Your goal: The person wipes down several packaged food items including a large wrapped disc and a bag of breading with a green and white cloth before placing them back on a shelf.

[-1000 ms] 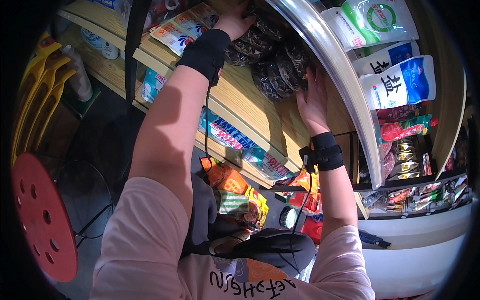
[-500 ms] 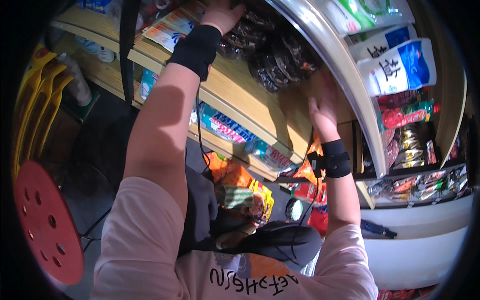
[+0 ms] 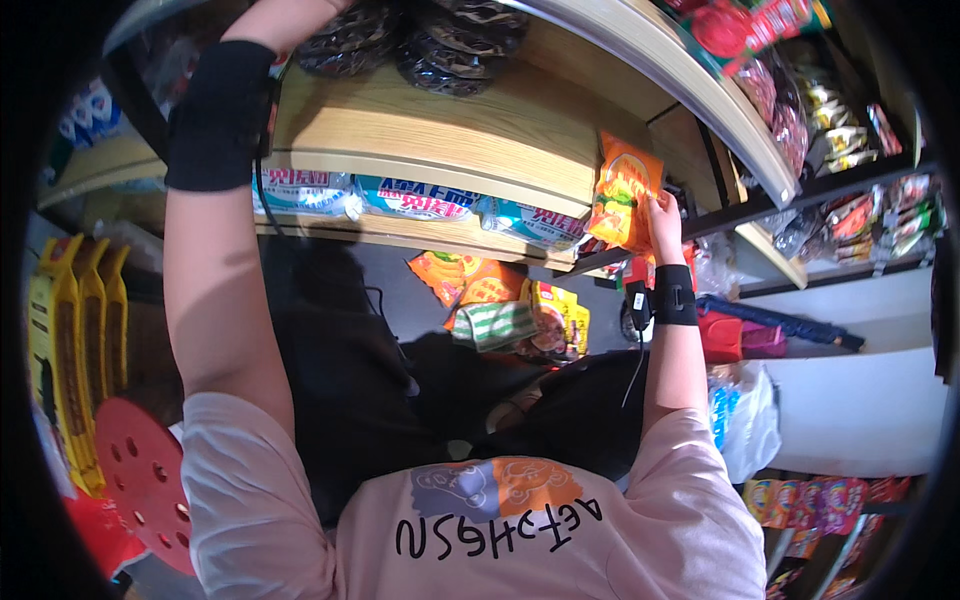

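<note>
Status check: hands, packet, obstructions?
Right hand: holding orange packet. Left hand: by dark packs, fingertips out of frame, contact unclear. Packet overlaps shelf edge in view; clearance unclear.

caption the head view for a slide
Right hand holding a glossy orange packet beside a pale wooden shelf.

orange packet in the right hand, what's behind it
Past the left edge of the orange packet, the wooden shelf shows; whatever lies directly behind the packet and right hand is hidden.

Orange packet (image 3: 622,205) glossy plastic; shelf (image 3: 450,122) smooth wood; shirt (image 3: 660,540) matt cloth.
</note>
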{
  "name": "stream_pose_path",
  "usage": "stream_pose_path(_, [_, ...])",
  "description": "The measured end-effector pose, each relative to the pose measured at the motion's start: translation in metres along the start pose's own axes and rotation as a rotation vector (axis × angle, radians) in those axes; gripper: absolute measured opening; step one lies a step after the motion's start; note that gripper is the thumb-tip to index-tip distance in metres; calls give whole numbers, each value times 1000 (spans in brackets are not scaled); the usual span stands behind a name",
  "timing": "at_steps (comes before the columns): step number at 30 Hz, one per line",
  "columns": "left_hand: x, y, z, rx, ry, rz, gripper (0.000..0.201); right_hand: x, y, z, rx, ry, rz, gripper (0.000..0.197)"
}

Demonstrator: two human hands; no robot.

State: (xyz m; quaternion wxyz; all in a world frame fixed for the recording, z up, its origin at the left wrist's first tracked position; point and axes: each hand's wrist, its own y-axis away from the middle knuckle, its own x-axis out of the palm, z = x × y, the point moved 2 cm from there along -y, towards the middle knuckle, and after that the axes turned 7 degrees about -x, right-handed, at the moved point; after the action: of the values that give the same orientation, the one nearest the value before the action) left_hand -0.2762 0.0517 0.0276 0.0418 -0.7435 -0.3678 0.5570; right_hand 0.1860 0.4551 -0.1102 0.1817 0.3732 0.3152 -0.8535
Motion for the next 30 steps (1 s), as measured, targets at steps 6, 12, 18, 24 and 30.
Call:
stream_pose_path(6, [19,26,-107,-55,189,176,39,-7,5,-5,112,493,-4,63])
stream_pose_path(12, [54,64,-229,-97,223,230,30,-14,-7,-76,446,-139,107,37])
stream_pose_path(18, [132,104,-248,-380,1014,446,30,-24,2,-7,226,-791,138,20])
stream_pose_path(24, [162,118,-242,-527,1038,539,44,-44,23,70,21,-1158,281,17])
stream_pose_path(30, [173,124,-262,-590,1525,564,62,-37,69,132,133,-1682,510,20])
